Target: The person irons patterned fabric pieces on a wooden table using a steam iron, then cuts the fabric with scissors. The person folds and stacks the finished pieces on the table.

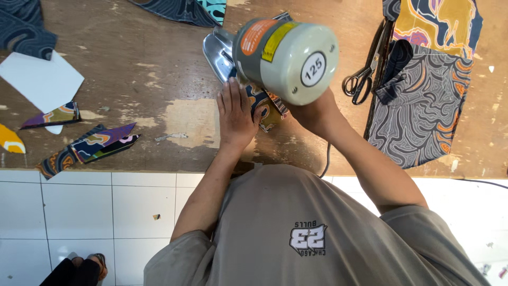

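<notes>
Both hands work close together: my left hand (pixel 235 114) lies flat and open on the patterned fabric stack (pixel 267 106), just left of the cutting machine (pixel 286 58); my right hand (pixel 312 114) is under the motor, grip hidden.

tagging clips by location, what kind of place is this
Most likely a garment cutting workshop. A worn wooden table holds an upright electric fabric cutter, patterned cloth pieces and offcuts, plus scissors.
</notes>
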